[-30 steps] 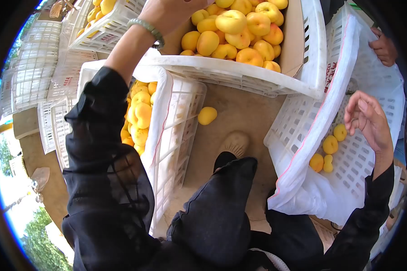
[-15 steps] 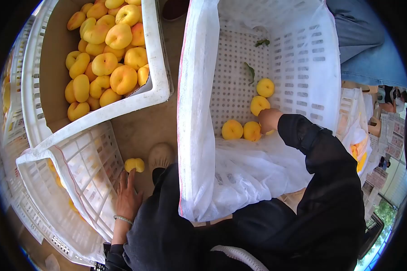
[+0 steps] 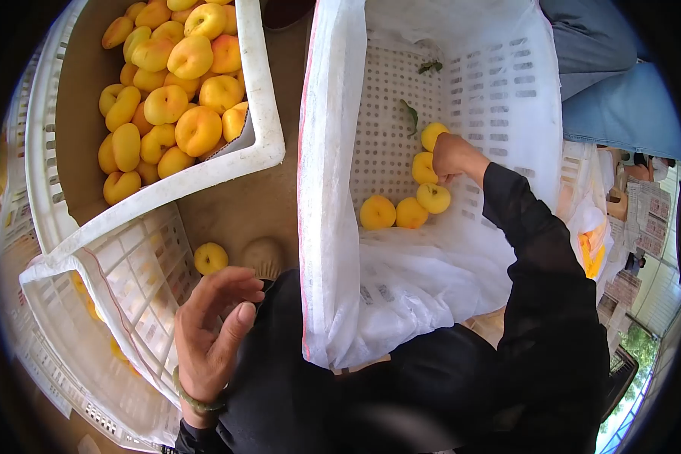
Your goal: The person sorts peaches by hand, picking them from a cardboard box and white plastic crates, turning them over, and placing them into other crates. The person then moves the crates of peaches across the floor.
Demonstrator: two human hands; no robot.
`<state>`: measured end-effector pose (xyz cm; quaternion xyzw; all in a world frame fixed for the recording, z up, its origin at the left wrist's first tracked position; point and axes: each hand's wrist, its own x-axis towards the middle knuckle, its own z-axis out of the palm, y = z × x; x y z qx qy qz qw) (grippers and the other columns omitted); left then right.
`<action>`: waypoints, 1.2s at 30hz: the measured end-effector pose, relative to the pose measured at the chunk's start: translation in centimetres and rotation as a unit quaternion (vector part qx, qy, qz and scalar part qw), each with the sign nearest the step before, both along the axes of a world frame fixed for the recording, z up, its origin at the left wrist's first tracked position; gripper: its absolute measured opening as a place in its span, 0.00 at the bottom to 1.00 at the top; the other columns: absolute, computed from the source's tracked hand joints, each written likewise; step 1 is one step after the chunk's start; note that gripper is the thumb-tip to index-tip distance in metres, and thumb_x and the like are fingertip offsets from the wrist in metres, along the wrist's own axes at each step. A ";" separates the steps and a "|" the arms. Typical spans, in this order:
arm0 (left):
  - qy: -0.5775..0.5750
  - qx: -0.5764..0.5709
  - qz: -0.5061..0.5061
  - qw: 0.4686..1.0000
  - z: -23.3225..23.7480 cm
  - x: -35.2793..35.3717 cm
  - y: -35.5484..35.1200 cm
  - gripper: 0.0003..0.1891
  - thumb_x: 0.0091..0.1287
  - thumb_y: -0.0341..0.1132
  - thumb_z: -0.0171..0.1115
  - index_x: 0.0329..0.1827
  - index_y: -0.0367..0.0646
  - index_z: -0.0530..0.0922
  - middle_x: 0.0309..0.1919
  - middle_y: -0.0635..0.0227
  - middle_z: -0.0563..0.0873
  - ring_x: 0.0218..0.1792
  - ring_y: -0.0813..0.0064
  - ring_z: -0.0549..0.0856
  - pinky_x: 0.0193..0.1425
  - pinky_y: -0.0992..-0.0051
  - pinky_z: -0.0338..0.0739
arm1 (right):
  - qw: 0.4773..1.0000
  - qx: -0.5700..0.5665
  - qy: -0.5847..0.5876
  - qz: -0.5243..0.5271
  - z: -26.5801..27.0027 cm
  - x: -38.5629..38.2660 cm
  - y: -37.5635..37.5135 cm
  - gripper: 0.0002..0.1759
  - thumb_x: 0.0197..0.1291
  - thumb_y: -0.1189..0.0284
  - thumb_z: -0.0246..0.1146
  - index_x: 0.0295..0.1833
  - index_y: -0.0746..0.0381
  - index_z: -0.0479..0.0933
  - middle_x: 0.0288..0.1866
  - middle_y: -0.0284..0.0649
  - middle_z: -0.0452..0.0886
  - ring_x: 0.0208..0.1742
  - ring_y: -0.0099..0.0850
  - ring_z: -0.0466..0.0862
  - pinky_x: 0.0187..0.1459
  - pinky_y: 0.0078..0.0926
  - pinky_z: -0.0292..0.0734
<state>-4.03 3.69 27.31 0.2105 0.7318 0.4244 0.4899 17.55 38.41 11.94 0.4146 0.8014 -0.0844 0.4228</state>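
My right hand [image 3: 457,160] is closed inside a white crate [image 3: 499,98] lined with thin white film, against several yellow peaches. Its fingers are mostly hidden, so what they hold, if anything, cannot be made out. One peach [image 3: 433,198] sits just below the hand; others lie in a curved row along the crate's near side. My left hand [image 3: 216,325] hovers palm inward at the lower left, fingers curled and apart from the thumb, with nothing in it. A single peach [image 3: 210,258] rests just beyond it, beside a shoe [image 3: 262,256].
At the upper left, a white-rimmed crate [image 3: 268,136] lined with brown card holds several yellow-orange peaches. Below it stands a mesh-sided white crate [image 3: 140,280]. Two green leaves lie in the film-lined crate. Another person's denim-clad leg [image 3: 620,106] is at the upper right.
My left hand has risen from beside the lone peach, and its fingers have curled. My right hand has moved up along the row, and the peach below it is now uncovered.
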 end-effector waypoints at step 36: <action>0.069 0.315 -0.011 0.947 -0.3 0.6 8.0 0.30 0.52 0.39 0.73 0.54 0.34 0.71 0.45 0.64 0.79 0.43 0.74 0.79 0.48 0.74 0.74 | 0.766 -0.479 0.413 -0.114 15.9 -6.3 0.7 0.25 0.42 0.67 0.75 0.46 0.67 0.77 0.40 0.41 0.83 0.39 0.26 0.82 0.44 0.22 0.77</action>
